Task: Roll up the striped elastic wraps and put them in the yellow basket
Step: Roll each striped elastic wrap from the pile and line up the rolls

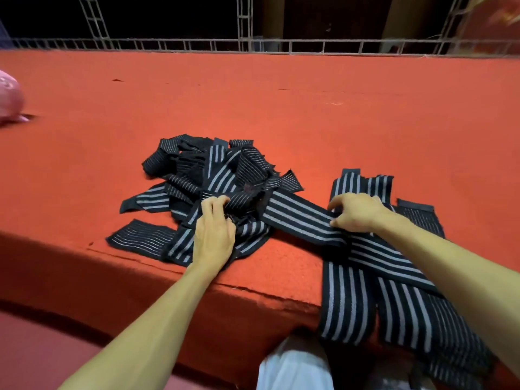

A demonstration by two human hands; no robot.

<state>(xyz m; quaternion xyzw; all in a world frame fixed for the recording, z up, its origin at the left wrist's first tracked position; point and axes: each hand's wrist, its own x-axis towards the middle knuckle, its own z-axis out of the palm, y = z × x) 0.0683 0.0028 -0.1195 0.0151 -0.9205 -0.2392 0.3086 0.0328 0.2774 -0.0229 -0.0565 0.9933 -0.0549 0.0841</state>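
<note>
On the red felt-covered table (281, 108), the left hand (213, 235) grips, fingers curled, the central tangled pile of black white-striped elastic wraps (208, 175), while the right hand (357, 212) pinches one stretched wrap strip (298, 218) beside flat wraps (365, 299) draping the near edge at right.

Bare forearms (157, 313); a white garment (292, 367) covers the leg.

The heap of wraps (213, 175) is black throughout. Some bands carry broad pale grey lengthwise stripes, like the broad-striped wrap (298, 218); others have only thin whitish lines, like the fine-lined piece (138, 237). The carpet (281, 108) is plain orange-red. At the left edge is a pink object (8, 97), at the bottom white cloth (292, 367), and behind a grey truss (244, 46).
</note>
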